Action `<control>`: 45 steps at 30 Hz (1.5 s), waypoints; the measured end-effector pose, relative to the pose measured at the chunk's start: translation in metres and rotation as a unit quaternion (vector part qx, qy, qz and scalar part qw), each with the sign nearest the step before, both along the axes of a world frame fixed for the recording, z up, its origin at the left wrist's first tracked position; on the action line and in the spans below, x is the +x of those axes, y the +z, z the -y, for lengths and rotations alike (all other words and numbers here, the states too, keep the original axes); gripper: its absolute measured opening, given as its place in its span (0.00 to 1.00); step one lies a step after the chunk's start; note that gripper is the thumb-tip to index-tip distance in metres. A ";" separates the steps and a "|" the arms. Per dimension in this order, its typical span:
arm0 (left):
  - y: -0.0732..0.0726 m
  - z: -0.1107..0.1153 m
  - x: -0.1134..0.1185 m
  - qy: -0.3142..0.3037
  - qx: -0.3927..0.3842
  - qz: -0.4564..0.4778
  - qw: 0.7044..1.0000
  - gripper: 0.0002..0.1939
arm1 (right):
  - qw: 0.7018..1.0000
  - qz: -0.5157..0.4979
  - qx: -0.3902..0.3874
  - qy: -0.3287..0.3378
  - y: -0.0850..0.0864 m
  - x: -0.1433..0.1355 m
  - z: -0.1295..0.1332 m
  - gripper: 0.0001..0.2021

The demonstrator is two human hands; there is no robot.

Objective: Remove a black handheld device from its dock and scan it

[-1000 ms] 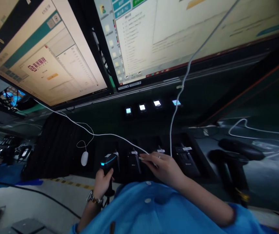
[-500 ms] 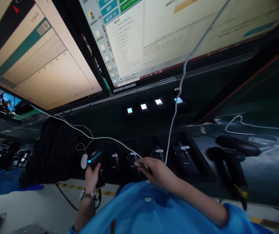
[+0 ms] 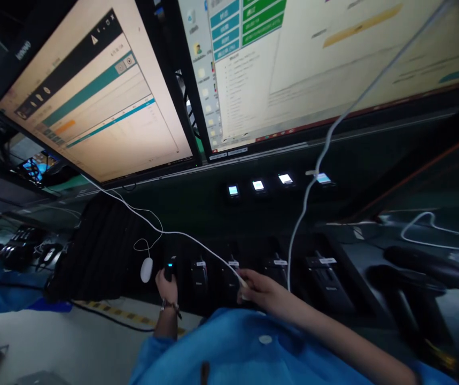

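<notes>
Though dim, left hand (image 3: pixel 165 282) grips scanner (image 3: pixel 170 267) (half-hidden).

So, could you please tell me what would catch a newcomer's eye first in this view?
Two large bright monitors fill the top, tilted over a dark bench. Below them a row of four small lit screens glows above a line of dark devices in slots. At the bottom, the left hand grips a handheld scanner with a blue light, and the right hand rests on a white cable.

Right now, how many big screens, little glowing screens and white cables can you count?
Big monitors: 2
Little glowing screens: 4
White cables: 3
Total: 9
</notes>
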State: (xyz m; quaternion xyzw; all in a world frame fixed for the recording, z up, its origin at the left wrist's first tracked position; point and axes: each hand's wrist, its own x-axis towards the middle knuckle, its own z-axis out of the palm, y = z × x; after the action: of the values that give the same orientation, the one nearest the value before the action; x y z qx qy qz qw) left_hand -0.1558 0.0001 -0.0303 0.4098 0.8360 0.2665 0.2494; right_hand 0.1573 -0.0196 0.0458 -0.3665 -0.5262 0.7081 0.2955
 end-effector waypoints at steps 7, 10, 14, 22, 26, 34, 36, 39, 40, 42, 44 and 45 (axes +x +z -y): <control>0.022 0.038 0.065 -0.195 -0.018 -0.083 0.977 0.28 | 0.996 0.043 -0.069 -0.017 -0.003 -0.025 -0.015 0.15; 0.031 0.023 0.083 -0.231 -0.118 -0.144 0.955 0.45 | 0.994 0.055 -0.090 0.020 -0.007 -0.038 -0.024 0.12; 0.043 0.004 0.078 -0.134 -0.093 0.074 0.984 0.53 | 0.992 0.044 -0.107 0.056 -0.004 -0.051 -0.029 0.09; 0.078 0.027 0.060 -0.070 -0.013 0.480 0.874 0.33 | 0.988 -0.044 -0.140 -0.043 0.023 -0.056 -0.020 0.30; 0.096 0.043 0.072 0.022 0.046 0.739 0.672 0.26 | 0.980 -0.104 -0.155 -0.066 0.039 -0.056 -0.012 0.31; 0.114 0.052 0.087 -0.039 0.010 0.820 0.572 0.22 | 0.971 -0.203 -0.117 -0.055 0.064 -0.058 0.001 0.21; 0.114 0.051 0.090 -0.049 0.012 0.814 0.579 0.22 | 0.970 -0.206 -0.116 -0.059 0.065 -0.059 0.004 0.21; 0.116 0.048 0.094 -0.056 0.016 0.810 0.584 0.23 | 0.974 -0.179 -0.103 -0.088 0.063 -0.060 0.007 0.21; 0.117 0.047 0.096 -0.058 0.017 0.813 0.579 0.23 | 0.977 -0.161 -0.094 -0.104 0.062 -0.061 0.008 0.20; 0.118 0.044 0.098 -0.063 0.016 0.821 0.567 0.22 | 0.979 -0.129 -0.083 -0.132 0.059 -0.063 0.009 0.20; 0.118 0.043 0.097 -0.070 0.012 0.827 0.557 0.23 | 0.978 -0.120 -0.093 -0.142 0.057 -0.065 0.009 0.21; 0.117 0.042 0.096 -0.069 0.010 0.830 0.554 0.23 | 0.977 -0.123 -0.103 -0.141 0.056 -0.066 0.008 0.21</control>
State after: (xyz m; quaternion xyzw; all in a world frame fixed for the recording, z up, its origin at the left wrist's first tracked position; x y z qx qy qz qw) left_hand -0.0593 -0.0421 0.0863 0.0661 0.2251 0.4786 0.8461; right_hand 0.0916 -0.0278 0.1021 -0.3756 -0.3533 0.7492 0.4156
